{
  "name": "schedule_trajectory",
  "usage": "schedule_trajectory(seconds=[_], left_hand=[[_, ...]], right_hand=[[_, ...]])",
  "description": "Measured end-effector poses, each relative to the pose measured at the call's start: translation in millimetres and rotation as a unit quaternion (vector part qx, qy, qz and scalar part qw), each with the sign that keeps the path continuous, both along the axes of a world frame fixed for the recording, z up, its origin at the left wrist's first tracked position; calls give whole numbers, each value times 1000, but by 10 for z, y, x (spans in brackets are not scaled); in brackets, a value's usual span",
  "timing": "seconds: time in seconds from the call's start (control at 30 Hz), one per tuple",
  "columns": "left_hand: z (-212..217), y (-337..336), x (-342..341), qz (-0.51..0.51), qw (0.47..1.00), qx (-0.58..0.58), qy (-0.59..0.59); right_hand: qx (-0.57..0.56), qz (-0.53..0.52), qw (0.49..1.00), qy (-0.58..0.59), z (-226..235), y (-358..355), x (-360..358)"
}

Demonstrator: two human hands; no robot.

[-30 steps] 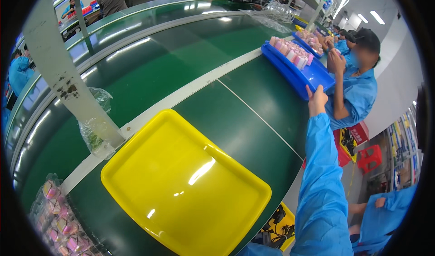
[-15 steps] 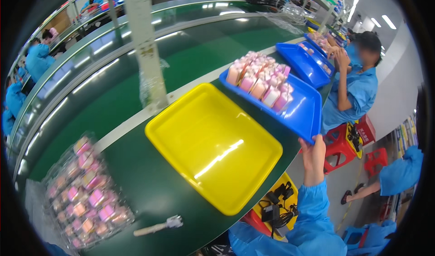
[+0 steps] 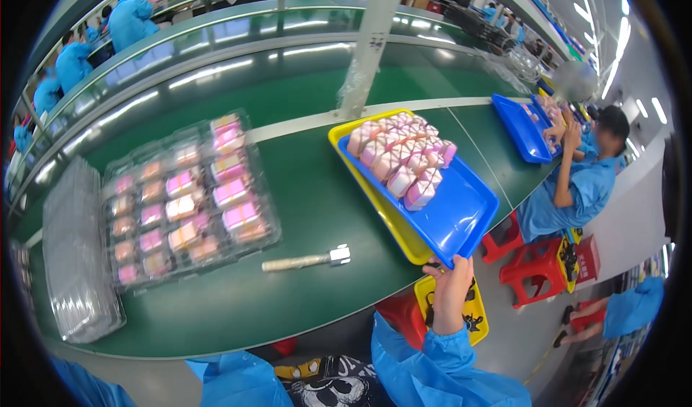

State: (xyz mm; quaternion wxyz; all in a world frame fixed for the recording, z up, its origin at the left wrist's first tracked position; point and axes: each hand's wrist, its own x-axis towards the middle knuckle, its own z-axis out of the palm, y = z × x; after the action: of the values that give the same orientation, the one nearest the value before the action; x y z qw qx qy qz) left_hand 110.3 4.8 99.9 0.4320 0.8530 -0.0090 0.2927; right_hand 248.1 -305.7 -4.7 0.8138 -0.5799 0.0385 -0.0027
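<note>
A glossy blue tray (image 3: 461,209) lies aslant over a yellow tray (image 3: 407,238), whose edge shows toward eight o'clock; pink-and-white blocks (image 3: 404,155) crowd the blue tray's eleven-o'clock end.

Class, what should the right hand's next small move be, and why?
Probably to ease the blue tray leftward before letting go: the right hand holds its near corner, and it lies off-centre over the yellow tray, which shows along the left while the blue one juts past on the right.

On the counter (image 3: 317,198), a loaded tray (image 3: 454,220) is overlapping a lower tray (image 3: 405,238); a brush (image 3: 303,262) is lying left; a filled pack (image 3: 272,227), farther left.
</note>
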Motion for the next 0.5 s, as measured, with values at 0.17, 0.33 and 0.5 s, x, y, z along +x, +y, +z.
schedule_trajectory(seconds=[0.17,0.33,0.5], left_hand=[[36,35,-447,18,999,-5,-47],[125,101,-808,34,994,-5,-102],[256,105,-1027,14,978,6,-208]], right_hand=[[-331,64,938,-83,-28,112,-168],[-644,-49,760,-79,432,143,-180],[-594,-120,687,-402,146,273,-126]])
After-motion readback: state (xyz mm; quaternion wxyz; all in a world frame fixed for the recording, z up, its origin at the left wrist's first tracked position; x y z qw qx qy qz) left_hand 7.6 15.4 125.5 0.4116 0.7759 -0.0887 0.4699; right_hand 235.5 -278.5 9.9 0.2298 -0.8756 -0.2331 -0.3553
